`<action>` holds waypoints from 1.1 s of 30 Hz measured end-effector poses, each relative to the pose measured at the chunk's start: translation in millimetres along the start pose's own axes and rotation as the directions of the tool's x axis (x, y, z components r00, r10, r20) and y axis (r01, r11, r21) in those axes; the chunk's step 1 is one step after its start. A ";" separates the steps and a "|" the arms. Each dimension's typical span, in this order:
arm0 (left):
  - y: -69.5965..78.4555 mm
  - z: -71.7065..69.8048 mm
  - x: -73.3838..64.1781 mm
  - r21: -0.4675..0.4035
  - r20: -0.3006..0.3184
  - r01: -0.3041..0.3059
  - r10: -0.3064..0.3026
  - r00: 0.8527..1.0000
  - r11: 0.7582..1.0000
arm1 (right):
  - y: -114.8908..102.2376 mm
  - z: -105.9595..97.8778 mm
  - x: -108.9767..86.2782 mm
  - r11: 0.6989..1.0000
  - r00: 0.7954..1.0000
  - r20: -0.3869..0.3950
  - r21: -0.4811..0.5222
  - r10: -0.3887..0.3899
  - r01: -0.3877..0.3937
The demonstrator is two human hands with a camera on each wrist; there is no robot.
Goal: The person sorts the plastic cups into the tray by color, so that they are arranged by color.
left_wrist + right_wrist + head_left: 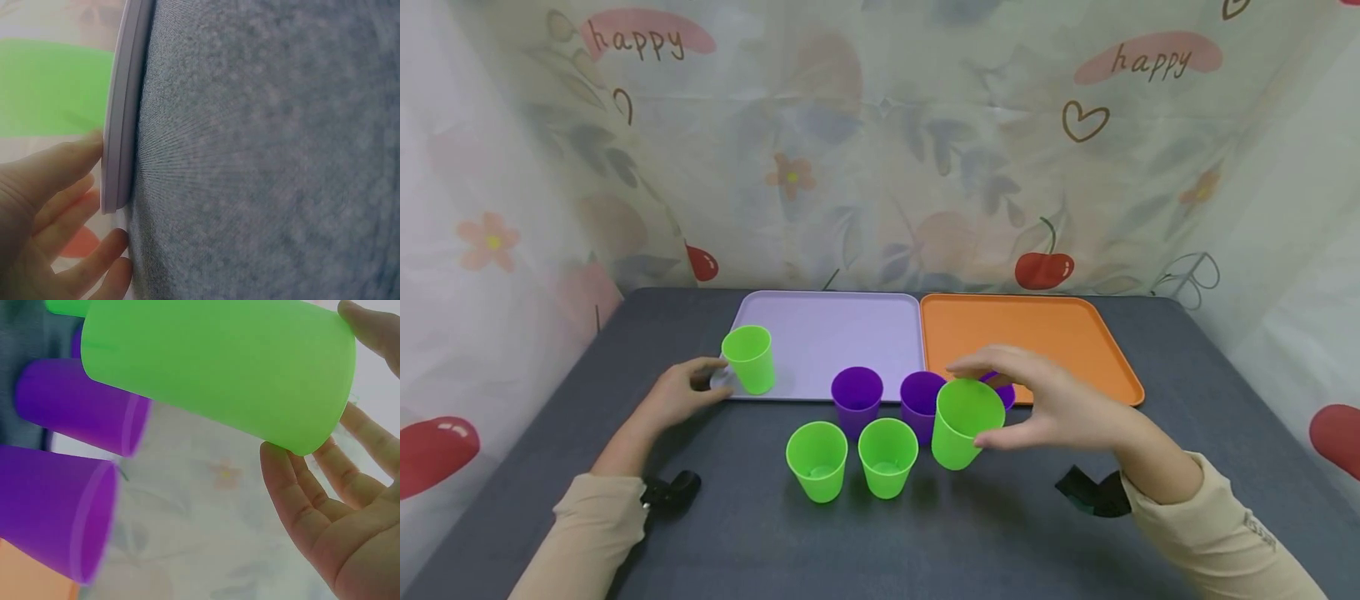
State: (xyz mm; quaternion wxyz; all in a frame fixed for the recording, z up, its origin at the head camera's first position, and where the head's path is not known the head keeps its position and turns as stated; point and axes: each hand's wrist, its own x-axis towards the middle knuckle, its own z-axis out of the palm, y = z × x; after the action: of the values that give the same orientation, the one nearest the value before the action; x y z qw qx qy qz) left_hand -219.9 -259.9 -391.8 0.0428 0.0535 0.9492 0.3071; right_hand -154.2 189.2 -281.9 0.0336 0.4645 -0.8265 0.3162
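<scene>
My right hand [1060, 400] pinches a green cup [957, 446] near its rim, thumb on the near side and fingers on the far side. This cup leans a little and overlaps the purple cups behind it. In the right wrist view the thumb and fingertips sit at the rim of the green cup [219, 369]. At the lavender tray's [842, 333] front left corner, my left hand [681, 392] has its thumb and fingers spread apart. Beside its fingertips a green cup [751, 367] stands upright on that tray. The left thumb overlaps the tray rim [122, 125] in the left wrist view.
Two green cups, one at left [817, 467] and one at right [887, 462], stand in front of the purple cups [856, 408]. Another purple cup [917, 408] stands to the right; a third is mostly hidden. An orange tray [1022, 329] adjoins the lavender one.
</scene>
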 end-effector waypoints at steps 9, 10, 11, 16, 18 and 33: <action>-1.1 -0.2 0.5 0.007 -0.003 0.008 -0.008 1.000 1.000 | -2.5 -22.3 26.9 0.999 0.997 -0.062 -0.001 -0.043 0.043; -1.4 -0.1 0.7 0.007 -0.004 0.008 -0.008 1.000 1.000 | -2.0 -24.0 30.7 0.999 0.997 -0.068 -0.002 -0.034 0.034; -1.8 0.0 0.9 0.006 -0.005 0.006 -0.006 1.000 1.000 | -1.6 -25.6 34.6 1.000 0.997 -0.073 -0.002 -0.023 0.023; -4.2 1.0 2.4 0.000 -0.009 -0.004 0.004 1.000 1.000 | 4.7 -30.0 53.4 0.999 0.997 -0.075 0.001 0.033 -0.033; -4.7 1.1 2.6 -0.001 -0.010 -0.006 0.006 1.000 1.000 | 9.2 -30.6 60.7 0.999 0.996 -0.070 0.001 0.053 -0.053; 0.4 1.5 0.7 0.009 -0.021 -0.006 0.006 1.000 1.000 | 39.4 -23.5 109.0 0.987 0.988 -0.022 0.055 0.150 -0.148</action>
State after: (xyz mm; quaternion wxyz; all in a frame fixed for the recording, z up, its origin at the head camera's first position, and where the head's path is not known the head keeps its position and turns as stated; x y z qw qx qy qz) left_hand -220.4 -258.6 -392.8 0.0317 0.0531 0.9508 0.3036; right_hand -252.6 135.4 -244.4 0.0083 0.3980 -0.8497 0.3457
